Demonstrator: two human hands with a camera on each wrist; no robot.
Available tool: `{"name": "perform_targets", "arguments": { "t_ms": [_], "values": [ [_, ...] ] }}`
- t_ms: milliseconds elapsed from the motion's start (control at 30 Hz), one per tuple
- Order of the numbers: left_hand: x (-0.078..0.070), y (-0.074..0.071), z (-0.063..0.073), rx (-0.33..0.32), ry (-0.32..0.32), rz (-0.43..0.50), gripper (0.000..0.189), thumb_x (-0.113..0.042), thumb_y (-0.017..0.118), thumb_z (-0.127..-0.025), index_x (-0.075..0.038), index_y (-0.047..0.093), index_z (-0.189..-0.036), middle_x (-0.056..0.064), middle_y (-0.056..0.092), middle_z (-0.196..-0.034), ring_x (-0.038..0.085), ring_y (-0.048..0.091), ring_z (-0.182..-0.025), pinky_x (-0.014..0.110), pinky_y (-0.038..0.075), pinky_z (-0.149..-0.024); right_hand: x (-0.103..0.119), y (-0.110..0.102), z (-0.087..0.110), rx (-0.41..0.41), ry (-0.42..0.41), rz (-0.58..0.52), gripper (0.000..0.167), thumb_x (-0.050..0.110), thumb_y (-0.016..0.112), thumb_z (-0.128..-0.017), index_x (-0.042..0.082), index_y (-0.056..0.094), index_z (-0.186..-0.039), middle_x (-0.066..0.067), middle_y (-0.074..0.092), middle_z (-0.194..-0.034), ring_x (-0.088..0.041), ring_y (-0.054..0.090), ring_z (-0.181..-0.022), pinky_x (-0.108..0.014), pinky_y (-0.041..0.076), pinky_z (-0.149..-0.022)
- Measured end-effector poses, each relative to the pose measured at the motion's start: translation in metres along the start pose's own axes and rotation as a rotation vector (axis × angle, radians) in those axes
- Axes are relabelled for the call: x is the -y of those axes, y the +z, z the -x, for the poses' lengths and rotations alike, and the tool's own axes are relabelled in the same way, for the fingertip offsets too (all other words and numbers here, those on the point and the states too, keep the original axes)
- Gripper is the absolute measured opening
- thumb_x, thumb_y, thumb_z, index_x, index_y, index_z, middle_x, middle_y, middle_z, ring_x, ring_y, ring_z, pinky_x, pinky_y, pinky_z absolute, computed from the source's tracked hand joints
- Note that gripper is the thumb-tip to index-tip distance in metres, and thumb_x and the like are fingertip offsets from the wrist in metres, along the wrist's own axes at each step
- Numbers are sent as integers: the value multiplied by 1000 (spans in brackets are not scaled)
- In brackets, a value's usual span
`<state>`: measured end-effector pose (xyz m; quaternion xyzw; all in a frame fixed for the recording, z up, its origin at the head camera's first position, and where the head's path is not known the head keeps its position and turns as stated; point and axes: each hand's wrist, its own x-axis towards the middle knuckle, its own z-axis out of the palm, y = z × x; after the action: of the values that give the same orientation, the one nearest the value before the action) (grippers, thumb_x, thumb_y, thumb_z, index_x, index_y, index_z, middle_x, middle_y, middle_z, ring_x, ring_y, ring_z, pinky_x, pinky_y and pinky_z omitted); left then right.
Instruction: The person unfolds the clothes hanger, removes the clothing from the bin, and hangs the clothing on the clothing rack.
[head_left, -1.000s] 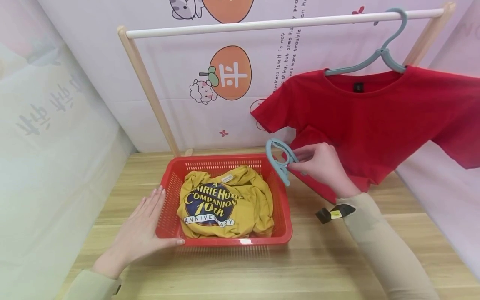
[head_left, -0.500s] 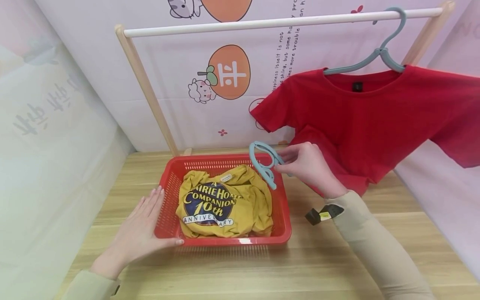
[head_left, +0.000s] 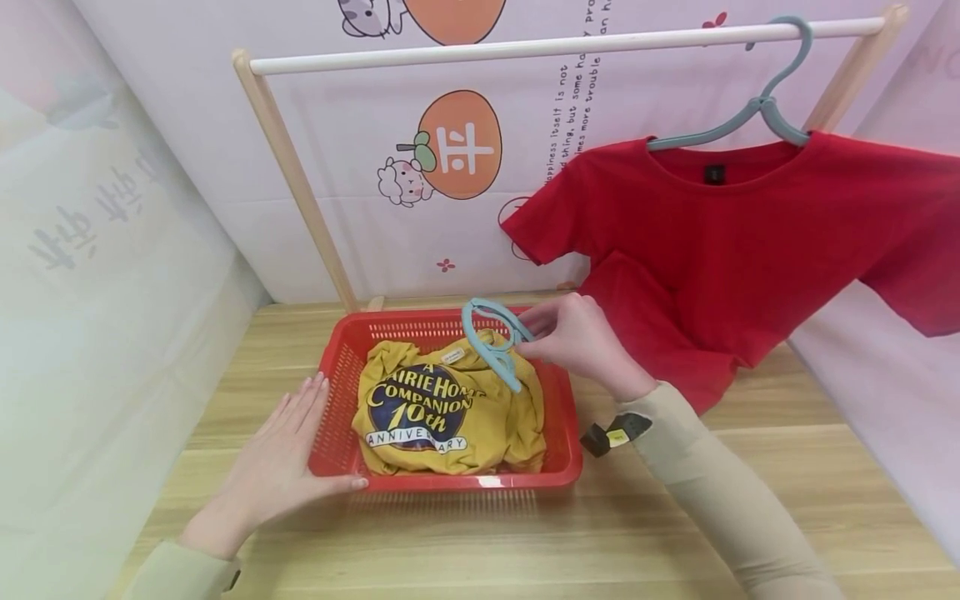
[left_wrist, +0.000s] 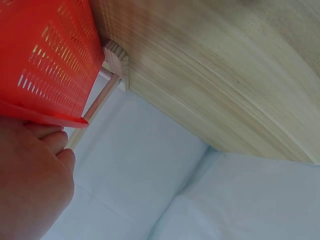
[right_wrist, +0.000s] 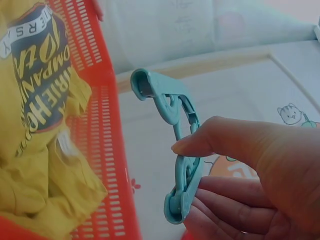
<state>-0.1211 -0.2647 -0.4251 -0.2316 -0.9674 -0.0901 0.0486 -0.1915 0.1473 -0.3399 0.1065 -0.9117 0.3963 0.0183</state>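
My right hand (head_left: 573, 342) pinches a folded light-blue clothes hanger (head_left: 487, 342) between thumb and fingers, above the right part of the red basket (head_left: 573, 400). In the right wrist view the hanger (right_wrist: 175, 145) shows its arms folded together, the thumb on one side. A yellow T-shirt (head_left: 487, 425) with a printed dark-blue circle lies crumpled in the basket. My left hand (head_left: 281, 458) rests against the basket's left front corner, fingers straight and thumb along the front rim. In the left wrist view its fingers lie at the basket's rim (left_wrist: 45, 117).
A rack with a white rail (head_left: 450, 54) and wooden posts stands behind the basket. From its right end hangs a red T-shirt (head_left: 750, 242) on a blue-grey hanger (head_left: 720, 133). White printed sheets wall the wooden table (head_left: 420, 550).
My right hand has carried the folded hanger leftward and slightly down, from the basket's right edge to over the yellow T-shirt. The left hand stays in place.
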Motion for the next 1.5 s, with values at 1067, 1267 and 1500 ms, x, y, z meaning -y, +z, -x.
{"name": "perform_targets", "arguments": {
  "t_ms": [1067, 1267, 1500],
  "values": [
    [-94, -48, -114, -529, 508, 208, 64, -15, 92, -77, -2, 66, -134, 13, 63, -136, 28, 57, -130, 44, 42, -111, 13, 0, -15, 5, -15, -10, 38, 23, 88, -80, 10, 78, -115, 2, 75, -85, -16, 70, -73, -33, 61, -62],
    [-102, -34, -135, -532, 540, 241, 48, -10, 89, -80, -3, 72, -125, 12, 69, -127, 28, 62, -123, 39, 45, -108, 20, 1, -17, -7, -64, -1, 38, 22, 89, -79, 9, 79, -114, 1, 75, -85, -15, 71, -72, -33, 61, -62],
    [-106, -22, -146, -630, 576, 199, 37, -8, 89, -79, -5, 77, -114, 8, 74, -114, 25, 68, -112, 36, 50, -102, 27, 1, -14, 2, -71, -12, 36, 21, 89, -79, 8, 79, -111, 0, 74, -82, -17, 70, -69, -33, 60, -60]
  ]
}}
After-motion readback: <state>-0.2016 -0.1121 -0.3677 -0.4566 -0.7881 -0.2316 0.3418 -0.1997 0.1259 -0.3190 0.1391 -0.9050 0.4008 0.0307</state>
